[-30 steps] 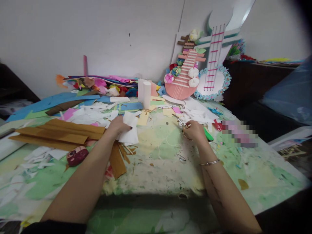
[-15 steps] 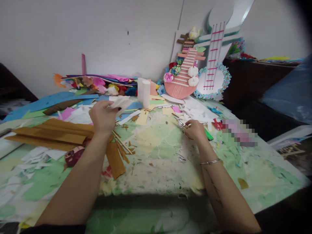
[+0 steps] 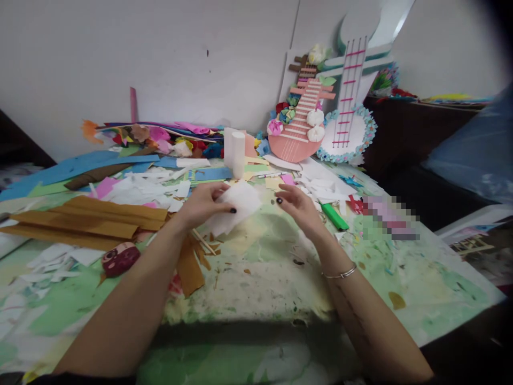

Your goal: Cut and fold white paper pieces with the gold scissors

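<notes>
My left hand [image 3: 204, 206] is closed on a white sheet of paper [image 3: 240, 206], held just above the green-stained table [image 3: 272, 278]. A little to the right of the paper, my right hand [image 3: 298, 208] has its fingers stretched out and apart, with nothing in it. Its fingertips almost reach the paper's right edge. Behind the right hand lies a green-handled tool [image 3: 334, 216] on the table.
Brown paper strips [image 3: 92, 219] lie at the left, white scraps [image 3: 152, 184] and blue sheets [image 3: 72, 171] behind them. Two white paper tubes [image 3: 234, 152] stand at the back centre. A pink paper guitar [image 3: 302, 131] and a white one [image 3: 347, 128] lean on the wall.
My left hand brought the white paper from the back left to the centre. My right hand left the scissors on the table and moved left toward the paper, fingers now spread.
</notes>
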The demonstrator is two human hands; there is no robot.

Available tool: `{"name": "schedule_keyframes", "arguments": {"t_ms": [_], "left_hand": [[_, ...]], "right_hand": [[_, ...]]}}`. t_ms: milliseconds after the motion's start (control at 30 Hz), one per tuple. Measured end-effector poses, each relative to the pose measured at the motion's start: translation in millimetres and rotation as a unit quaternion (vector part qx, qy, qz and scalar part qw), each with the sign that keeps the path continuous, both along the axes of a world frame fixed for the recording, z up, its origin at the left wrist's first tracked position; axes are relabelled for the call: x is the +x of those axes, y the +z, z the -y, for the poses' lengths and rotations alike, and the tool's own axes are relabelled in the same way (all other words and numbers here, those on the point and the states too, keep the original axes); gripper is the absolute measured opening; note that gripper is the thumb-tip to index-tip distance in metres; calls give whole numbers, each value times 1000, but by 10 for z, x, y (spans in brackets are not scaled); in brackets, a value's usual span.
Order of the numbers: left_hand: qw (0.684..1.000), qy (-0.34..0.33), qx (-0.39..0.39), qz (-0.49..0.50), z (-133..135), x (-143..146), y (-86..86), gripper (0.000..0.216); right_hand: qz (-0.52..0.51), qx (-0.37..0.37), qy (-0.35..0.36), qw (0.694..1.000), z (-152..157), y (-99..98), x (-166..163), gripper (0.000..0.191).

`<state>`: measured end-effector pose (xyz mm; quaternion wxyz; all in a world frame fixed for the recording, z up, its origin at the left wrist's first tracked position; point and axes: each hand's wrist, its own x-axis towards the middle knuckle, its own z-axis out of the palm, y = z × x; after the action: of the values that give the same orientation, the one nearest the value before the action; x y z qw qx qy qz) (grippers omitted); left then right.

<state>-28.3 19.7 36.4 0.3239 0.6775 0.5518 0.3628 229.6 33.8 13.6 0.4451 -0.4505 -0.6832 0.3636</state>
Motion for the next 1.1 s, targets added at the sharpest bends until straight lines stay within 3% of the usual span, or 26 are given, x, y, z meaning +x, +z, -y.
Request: {"name": "schedule_keyframes", "arguments": {"t_ms": [100,167,300,433,467,667,900,1100], "left_hand": [[988,-96,64,-101,55,222,-20,31],[978,-111,101,-145,78,321,-39,32],[968,-95,164,-166,53,343,-88,39],[975,-2,186,-119,-66,241,-219,40],[979,25,179,-98,-100,218,-265,41],[995,8,96,-39,-186,200,-457,51],[987,-29,64,147,-130,288,-483,66],[996,-68,58,-9,-163,170,-445,57]], "right_hand": [[-112,-70,128,983,86,-37,-166,75],[-125,-93,150,976,100,-73,-211,67],[-135,-88,101,982,27,-159,-207,30],[-130,-83,31,988,-97,-285,-190,26],[-114,-86,27,989,-124,-318,-188,27],[-98,-112,43,988,-167,-401,-220,47],[-31,-17,42,998,-50,-363,-285,50],[65,4,17,998,-56,-366,-247,44]]}}
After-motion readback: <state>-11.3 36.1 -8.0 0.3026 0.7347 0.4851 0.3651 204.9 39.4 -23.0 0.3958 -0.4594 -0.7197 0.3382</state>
